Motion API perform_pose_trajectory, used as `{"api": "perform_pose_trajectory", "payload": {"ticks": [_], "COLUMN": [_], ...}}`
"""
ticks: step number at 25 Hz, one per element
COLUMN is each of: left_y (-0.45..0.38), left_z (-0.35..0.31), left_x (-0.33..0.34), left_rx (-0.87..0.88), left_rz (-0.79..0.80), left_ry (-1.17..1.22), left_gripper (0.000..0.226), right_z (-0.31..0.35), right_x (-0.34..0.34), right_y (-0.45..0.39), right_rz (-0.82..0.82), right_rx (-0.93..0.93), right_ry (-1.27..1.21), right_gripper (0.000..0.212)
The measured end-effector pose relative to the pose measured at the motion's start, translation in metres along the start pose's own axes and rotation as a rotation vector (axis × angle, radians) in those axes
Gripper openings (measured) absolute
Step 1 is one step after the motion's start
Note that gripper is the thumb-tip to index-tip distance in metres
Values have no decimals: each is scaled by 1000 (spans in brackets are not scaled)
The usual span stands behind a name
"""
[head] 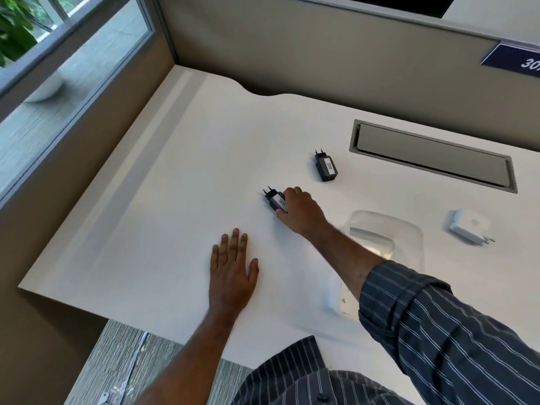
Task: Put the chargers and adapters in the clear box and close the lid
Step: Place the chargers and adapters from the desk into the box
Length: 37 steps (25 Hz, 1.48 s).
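Note:
My right hand (298, 210) is closed around a black charger labelled 026 (274, 199) that lies on the white desk (175, 200). A second black charger labelled 002 (326, 166) lies farther back and to the right, untouched. A white adapter (470, 225) with its plug pins pointing right rests at the far right. The clear box (406, 229) stands open behind my right forearm, which hides part of it. What looks like its lid (339, 299) lies just in front of it. My left hand (233, 270) rests flat on the desk, fingers spread, holding nothing.
A grey cable hatch (432, 154) is set into the desk at the back right. Beige partition walls (321, 62) close off the back and left sides. The desk's left front edge drops to a grey floor (122, 361).

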<state>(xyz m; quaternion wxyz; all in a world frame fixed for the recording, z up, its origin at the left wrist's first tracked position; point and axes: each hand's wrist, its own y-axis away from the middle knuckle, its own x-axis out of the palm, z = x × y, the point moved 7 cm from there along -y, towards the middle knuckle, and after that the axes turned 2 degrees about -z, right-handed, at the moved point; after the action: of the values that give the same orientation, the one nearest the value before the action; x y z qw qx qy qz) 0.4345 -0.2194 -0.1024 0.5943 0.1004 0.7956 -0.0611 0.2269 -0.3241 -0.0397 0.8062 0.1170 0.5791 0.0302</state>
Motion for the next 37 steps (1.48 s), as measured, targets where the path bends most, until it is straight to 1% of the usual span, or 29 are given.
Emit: {"api": "perform_pose_trajectory", "payload": {"ticks": [4, 9, 12, 16, 24, 27, 30, 37], "left_y": [0, 1, 1, 1, 1, 2, 1, 1], "left_z": [-1, -1, 0, 0, -3, -5, -6, -7], "left_x": [-2, -3, -3, -1, -2, -4, -5, -8], "left_rx": [-1, -3, -5, -5, 21, 30, 24, 21], "left_rz": [7, 13, 19, 30, 23, 17, 19, 15], "left_ry": [-2, 4, -1, 3, -19, -21, -23, 13], "left_gripper": [68, 69, 69, 70, 71, 71, 71, 74], "right_z": [-2, -7, -17, -42, -116, -136, -148, -155], "right_x": [-13, -48, -64, -79, -77, -65, -48, -17], "right_y": [9, 43, 72, 114, 199, 219, 229, 232], "right_rz": [-15, -139, -166, -180, -201, -174, -100, 82], "right_rx": [11, -16, 2, 93, 285, 351, 409, 434], "right_ry": [-106, -213, -323, -453, -492, -488, -461, -206], "right_gripper": [39, 37, 39, 37, 40, 38, 38, 41]}}
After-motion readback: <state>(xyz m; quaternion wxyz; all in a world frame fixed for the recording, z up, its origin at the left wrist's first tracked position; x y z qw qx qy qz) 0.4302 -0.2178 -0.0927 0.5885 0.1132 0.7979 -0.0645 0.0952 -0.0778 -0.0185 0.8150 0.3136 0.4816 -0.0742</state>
